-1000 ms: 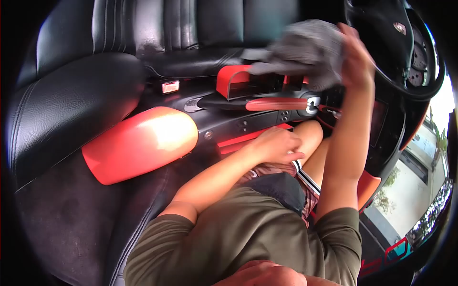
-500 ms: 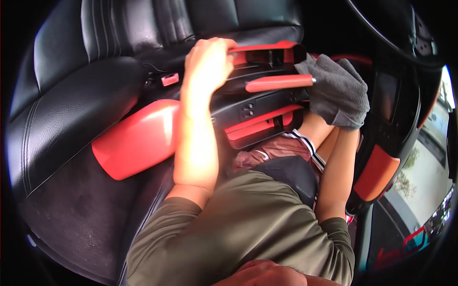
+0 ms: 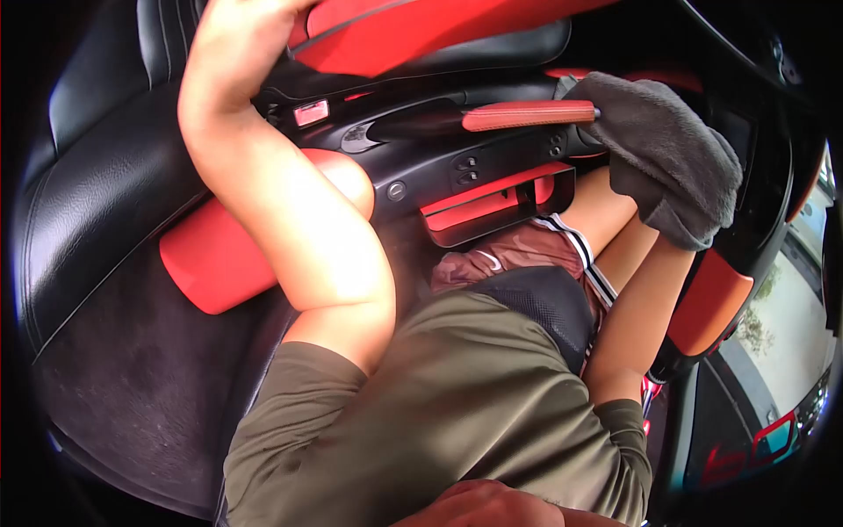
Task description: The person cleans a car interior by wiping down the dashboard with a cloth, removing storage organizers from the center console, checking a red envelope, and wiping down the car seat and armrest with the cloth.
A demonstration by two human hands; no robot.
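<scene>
At the top left, my left hand (image 3: 246,39) is closed on the end of a long red and black trim piece (image 3: 430,31), raised above the black console. A dark grey cloth (image 3: 667,154) covers my right hand, whose fingers are hidden under it; only my right forearm (image 3: 645,303) shows below. The cloth hangs beside the front end of the red handbrake lever (image 3: 527,115) and touches or overlaps its tip. Under my left forearm lies a rounded red cover (image 3: 219,255), partly hidden by the arm.
Black seats (image 3: 97,211) fill the left side. A red-lined pocket (image 3: 492,206) opens in the console side, near my legs. A seat-belt buckle (image 3: 311,112) sits behind the lever. An orange door panel (image 3: 711,303) and part of a steering wheel (image 3: 746,61) are at the right.
My left hand reached from my lap to the red trim piece beside the lever and lifted it up and left. My right hand swung down with the cloth, then shifted slightly right.
</scene>
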